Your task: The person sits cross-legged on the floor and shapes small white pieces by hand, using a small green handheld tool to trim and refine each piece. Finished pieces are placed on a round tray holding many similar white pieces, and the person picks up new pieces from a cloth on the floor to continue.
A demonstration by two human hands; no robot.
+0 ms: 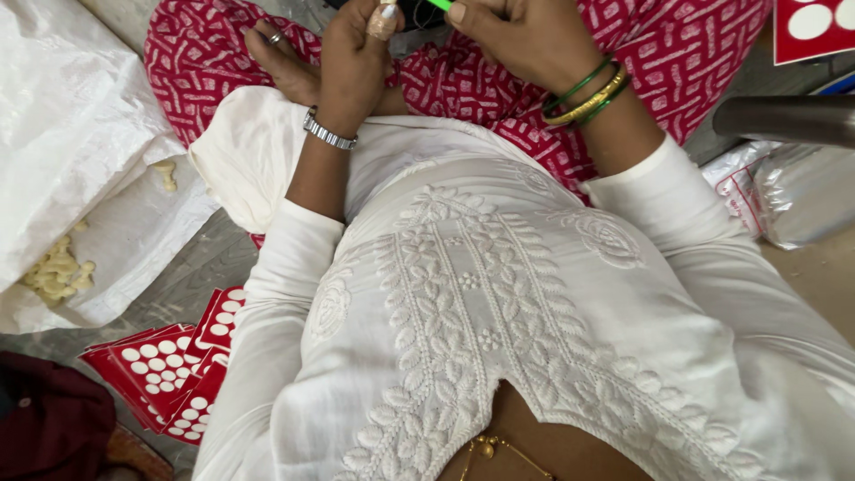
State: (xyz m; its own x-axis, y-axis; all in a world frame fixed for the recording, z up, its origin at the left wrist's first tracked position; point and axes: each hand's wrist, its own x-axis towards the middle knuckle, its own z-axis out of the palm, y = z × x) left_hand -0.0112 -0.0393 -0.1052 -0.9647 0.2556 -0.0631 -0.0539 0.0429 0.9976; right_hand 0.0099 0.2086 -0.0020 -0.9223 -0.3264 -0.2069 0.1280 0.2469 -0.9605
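My left hand (352, 67), with a silver wristband and tape around the thumb tip, is curled closed at the top edge, above my red patterned lap (499, 85). My right hand (525, 40), wearing green and gold bangles, pinches a small bright green piece (442, 4) that the frame's top edge cuts off. The left thumb stands close beside that piece; whether the left hand grips anything is hidden. A bare foot with a toe ring (278, 55) lies just left of my left hand. My white embroidered top fills the lower half.
White woven sacks (80, 116) lie at the left, with pale nut-like pieces (58, 267) on them. Red cards with white round dots (169, 374) are stacked on the grey floor. At right are a metal pipe (784, 120), clear plastic bags (802, 196) and another red card (815, 27).
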